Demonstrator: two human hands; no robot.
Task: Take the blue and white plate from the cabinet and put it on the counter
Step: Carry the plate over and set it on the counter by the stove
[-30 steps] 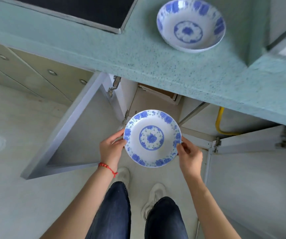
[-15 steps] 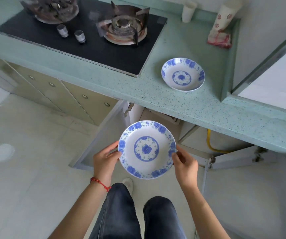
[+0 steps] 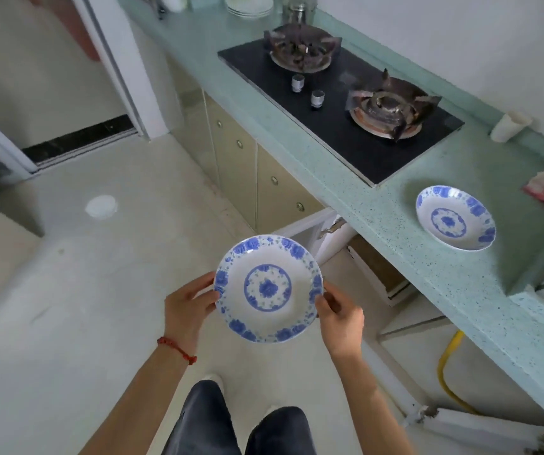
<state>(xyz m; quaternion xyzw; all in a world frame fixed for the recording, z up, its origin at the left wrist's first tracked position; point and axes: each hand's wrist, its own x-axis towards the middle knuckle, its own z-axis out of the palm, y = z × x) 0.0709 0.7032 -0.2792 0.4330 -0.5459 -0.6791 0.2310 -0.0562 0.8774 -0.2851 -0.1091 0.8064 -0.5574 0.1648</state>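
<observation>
Plate (image 3: 269, 288) hangs level between both hands, left grip (image 3: 189, 307) and right grip (image 3: 341, 318) clamped on opposite rims.

A blue and white plate (image 3: 268, 288), round and shallow, with a ring of blue blossoms around its rim and a blue floral medallion at its centre, is held face up in the air above the floor, clear of the open cabinet (image 3: 375, 270) beneath the speckled green tabletop (image 3: 405, 224). Its left and right edges are pinched in a two-sided grip. A second plate (image 3: 455, 217) of the same pattern sits upright on the tabletop, well apart from the held one.
</observation>
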